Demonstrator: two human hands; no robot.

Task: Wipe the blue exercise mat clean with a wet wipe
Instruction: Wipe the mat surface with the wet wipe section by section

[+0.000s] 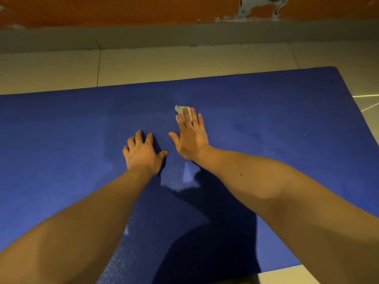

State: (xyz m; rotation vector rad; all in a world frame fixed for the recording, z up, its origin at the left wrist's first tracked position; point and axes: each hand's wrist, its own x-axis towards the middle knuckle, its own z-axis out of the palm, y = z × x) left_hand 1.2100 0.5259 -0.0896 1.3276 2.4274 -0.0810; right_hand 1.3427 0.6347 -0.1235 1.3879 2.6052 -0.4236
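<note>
The blue exercise mat (276, 111) lies flat on the floor and fills most of the view. My right hand (191, 135) presses flat on the mat near its middle, fingers stretched forward over a white wet wipe (180, 110) that shows at the fingertips. My left hand (143, 153) rests palm down on the mat just left of the right hand, fingers spread, with nothing under it. A damp, shinier patch (180, 177) shows on the mat between my forearms.
Pale floor tiles (143, 66) border the mat at the far side and at the right. A grey skirting (184, 36) and an orange wall with peeling paint (123, 9) stand beyond. The mat's far right corner (334, 68) is rounded.
</note>
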